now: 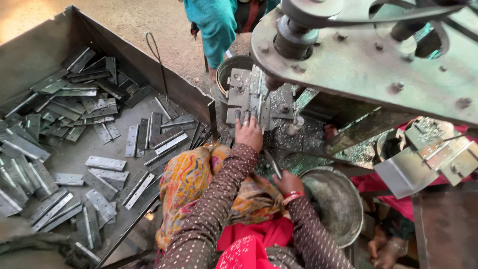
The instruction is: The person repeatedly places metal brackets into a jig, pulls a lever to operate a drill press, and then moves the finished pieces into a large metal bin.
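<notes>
1. A big metal machine (368,60) is hanging over the work.
2. A big tray (45,55) is holding many flat metal hinges (104,163).
3. The left hand (249,133) is pressing its spread fingers on the metal block (247,94).
4. The right hand (288,183) is pinching a thin metal strip (273,163) near the bowl (338,199).

Brown white-dotted sleeves (224,199), orange patterned cloth (191,177), grey hinges (104,163), teal garment (214,25)
</notes>
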